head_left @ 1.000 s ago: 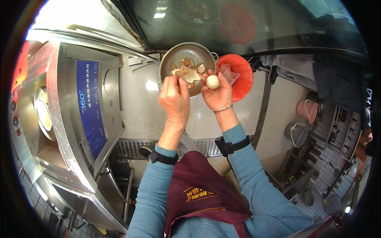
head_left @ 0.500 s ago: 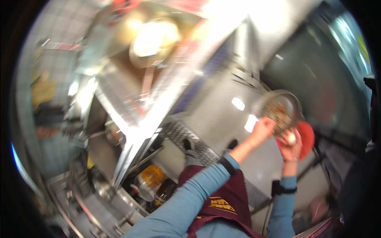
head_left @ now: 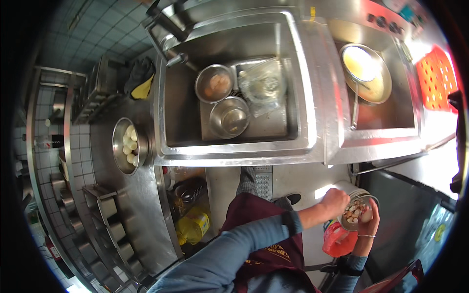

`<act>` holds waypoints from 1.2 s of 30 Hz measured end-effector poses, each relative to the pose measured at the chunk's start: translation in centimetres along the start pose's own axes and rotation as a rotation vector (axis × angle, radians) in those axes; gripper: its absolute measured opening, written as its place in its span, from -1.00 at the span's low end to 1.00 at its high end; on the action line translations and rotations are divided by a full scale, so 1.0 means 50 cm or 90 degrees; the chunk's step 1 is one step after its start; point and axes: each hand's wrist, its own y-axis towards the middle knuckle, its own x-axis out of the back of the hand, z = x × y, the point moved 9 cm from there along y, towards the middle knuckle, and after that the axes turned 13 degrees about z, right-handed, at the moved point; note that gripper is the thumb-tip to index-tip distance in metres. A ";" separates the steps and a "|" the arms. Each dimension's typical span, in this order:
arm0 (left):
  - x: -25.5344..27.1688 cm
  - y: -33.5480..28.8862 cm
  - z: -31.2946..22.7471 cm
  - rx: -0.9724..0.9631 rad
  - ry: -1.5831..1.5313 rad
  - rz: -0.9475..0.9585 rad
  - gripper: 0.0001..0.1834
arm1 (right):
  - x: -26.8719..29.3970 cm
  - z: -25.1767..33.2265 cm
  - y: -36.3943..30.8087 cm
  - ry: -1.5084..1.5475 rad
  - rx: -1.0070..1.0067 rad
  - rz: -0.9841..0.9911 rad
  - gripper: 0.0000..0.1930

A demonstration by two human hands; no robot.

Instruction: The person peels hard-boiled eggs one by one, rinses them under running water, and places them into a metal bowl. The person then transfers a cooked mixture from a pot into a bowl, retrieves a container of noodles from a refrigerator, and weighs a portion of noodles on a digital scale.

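On the right, a metal bowl (head_left: pixel 355 225) holds broken eggshells (head_left: pixel 352 210). It rests on or above a pale bucket (head_left: pixel 343 187); the contact is hidden. My right hand (head_left: pixel 370 225) is at the bowl's right side, its fingers around an egg (head_left: pixel 366 215) that appears brownish. Just left of the bowl, my left hand (head_left: pixel 335 203) is closed with its knuckles up. Whether anything is pinched in those fingers is hidden. Below the bowl hangs a red plastic bag (head_left: pixel 339 240).
A bowl (head_left: pixel 117 151) of peeled eggs (head_left: pixel 130 145) stands on the left counter. The large sink (head_left: pixel 183 115) contains two metal bowls and a plastic bag. A strainer (head_left: pixel 361 63) sits over a pan in the smaller sink. Yellow oil jugs (head_left: pixel 195 225) stand beneath the counter.
My view has swung round, bringing the sinks and left counter into sight. My left hand has moved from over the shells to the bowl's left side. My right hand still holds an egg.
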 end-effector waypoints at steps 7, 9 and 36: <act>0.277 -0.405 0.292 0.019 -0.556 -0.157 -0.74 | -0.845 -0.033 -0.028 -0.232 -0.046 0.556 -0.45; 0.332 -0.492 0.373 0.049 -0.660 -0.218 -0.73 | -1.046 -0.156 0.017 -0.283 -0.083 0.696 -0.60; 0.350 -0.764 0.657 0.202 -0.999 -0.602 -0.77 | -1.464 -0.622 0.461 -1.189 0.467 0.341 -0.54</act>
